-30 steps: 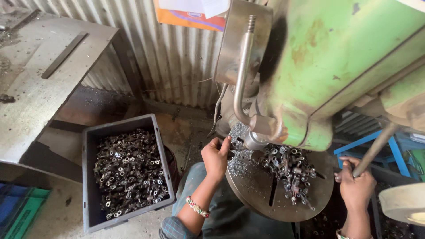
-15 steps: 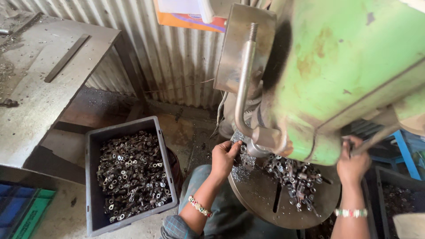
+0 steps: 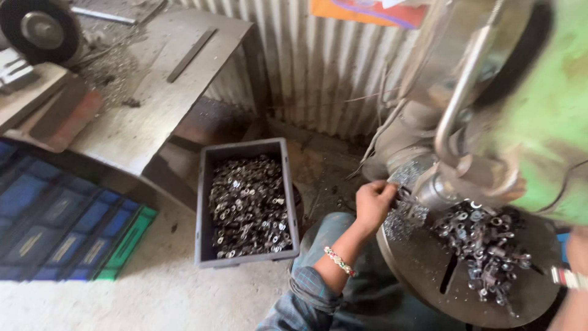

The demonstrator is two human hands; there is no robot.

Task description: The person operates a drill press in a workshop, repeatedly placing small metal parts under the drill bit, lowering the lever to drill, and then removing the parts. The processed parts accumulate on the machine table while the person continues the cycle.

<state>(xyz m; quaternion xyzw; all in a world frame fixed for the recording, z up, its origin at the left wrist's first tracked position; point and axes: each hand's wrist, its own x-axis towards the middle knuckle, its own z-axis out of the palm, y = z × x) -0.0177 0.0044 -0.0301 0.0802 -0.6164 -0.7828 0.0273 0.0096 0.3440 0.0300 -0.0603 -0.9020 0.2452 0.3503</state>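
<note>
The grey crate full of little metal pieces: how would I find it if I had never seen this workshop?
Start at the big green machine on the right, then look left past the person's left hand to the floor by the corrugated wall. The grey crate stands there, open-topped and heaped with small metal parts, unlike the stacked blue crates farther left.

Left hand [image 3: 372,202] is reaching in under the green drill press [image 3: 539,104], fingers pinching at something by the round table [image 3: 429,270]. Grey crate [image 3: 205,202] of small metal parts is sitting beside the knee.

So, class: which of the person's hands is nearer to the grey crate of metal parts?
Left. The left hand is just right of the grey crate; the right hand is at the far edge, beyond the round table.
</note>
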